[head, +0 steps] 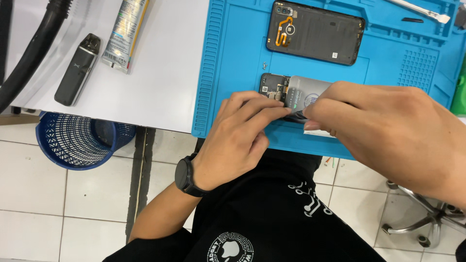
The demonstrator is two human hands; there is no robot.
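Both hands pinch — left hand (238, 140), right hand (388, 126) — the battery (303, 94) on the opened phone (273, 87); prying too hard could bend/puncture it.

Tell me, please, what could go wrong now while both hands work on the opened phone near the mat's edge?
1. The opened phone lies close to the front edge of the blue mat; a push from the left hand or right hand might slide it off.
2. The tiny screws lie loose on the mat and could be brushed away.
3. Pulling at the grey battery may bend it.
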